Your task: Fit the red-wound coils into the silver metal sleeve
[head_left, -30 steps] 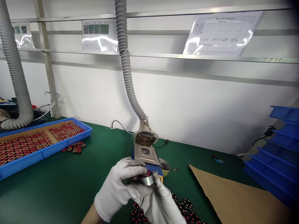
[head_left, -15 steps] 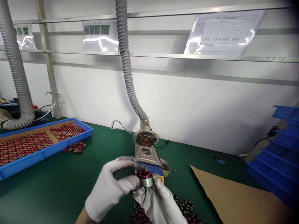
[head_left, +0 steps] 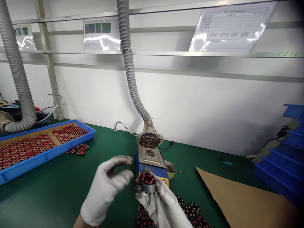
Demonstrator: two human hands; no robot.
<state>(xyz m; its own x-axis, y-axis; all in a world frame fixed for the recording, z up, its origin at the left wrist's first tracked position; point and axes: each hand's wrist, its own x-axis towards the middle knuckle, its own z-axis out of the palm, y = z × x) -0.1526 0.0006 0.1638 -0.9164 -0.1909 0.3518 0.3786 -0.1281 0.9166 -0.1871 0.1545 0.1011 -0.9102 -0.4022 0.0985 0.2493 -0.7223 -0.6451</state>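
Observation:
My right hand point(head_left: 166, 198), in a white glove with dirty fingertips, is closed around a small metal ring-shaped part point(head_left: 148, 184). That part has a silver outer wall and a black-and-pink slotted core. A pale cloth point(head_left: 153, 207) hangs beneath it in the same hand. To the left, my gloved left hand point(head_left: 110, 183) is raised above the table with thumb and fingers apart and nothing between them. Below the right hand lie more black-and-pink parts point(head_left: 143, 219). Others with black and tan faces point(head_left: 190, 209) lie to its right.
Ahead stands a blue heating device point(head_left: 152, 156) with a flat metal plate, under a duct hose point(head_left: 130, 69). A blue tray point(head_left: 89, 136) of red-and-tan parts is at left, with several loose parts point(head_left: 78, 149) beside it. Cardboard point(head_left: 237, 196) and stacked blue bins point(head_left: 280, 171) are at right.
My left hand has moved left, away from the ring-shaped part, and its fingers have parted from it. My right hand still holds the part, now slightly lower in view.

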